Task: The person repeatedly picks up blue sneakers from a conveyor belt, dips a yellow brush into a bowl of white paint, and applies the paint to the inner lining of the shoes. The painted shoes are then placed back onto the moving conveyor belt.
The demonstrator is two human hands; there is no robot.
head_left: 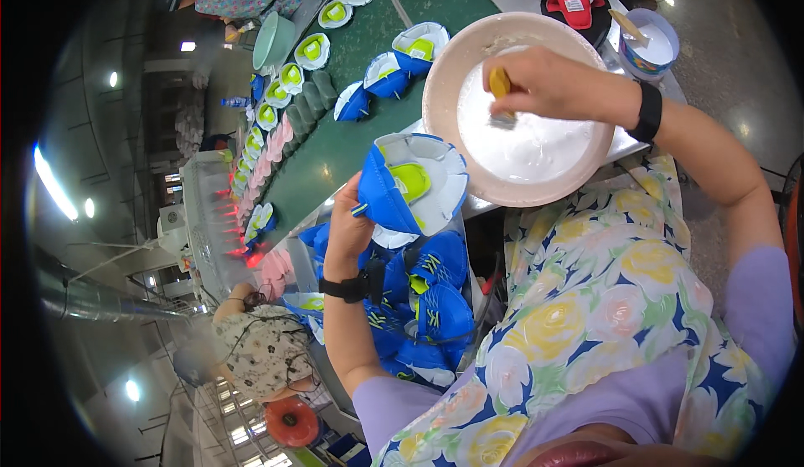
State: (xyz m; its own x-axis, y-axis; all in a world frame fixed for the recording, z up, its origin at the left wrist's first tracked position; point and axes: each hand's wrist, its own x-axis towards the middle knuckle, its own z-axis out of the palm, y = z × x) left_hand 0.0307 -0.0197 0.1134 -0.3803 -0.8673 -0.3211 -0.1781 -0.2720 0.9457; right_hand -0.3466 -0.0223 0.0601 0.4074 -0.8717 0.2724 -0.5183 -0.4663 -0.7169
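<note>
My left hand (347, 224) is closed on a blue shoe upper (377, 190), whose white underside and yellow-green inner patch face up. My right hand (536, 82) grips a brush by its yellow handle (500, 82). The brush's bristles (502, 120) are down at the white liquid (536, 150) in a large pale pink basin (444, 56). The upper is beside the basin's near left rim. Below my left hand lies a pile of more blue uppers (441, 308) with yellow-green lacing.
A green conveyor belt (335, 161) carries blue uppers (387, 75), pink pieces (276, 140) and dark grey pieces (314, 98). Right of the basin are a red-and-black piece (576, 5) and a small tub (649, 48) of white liquid with a brush. Two other people work along the belt.
</note>
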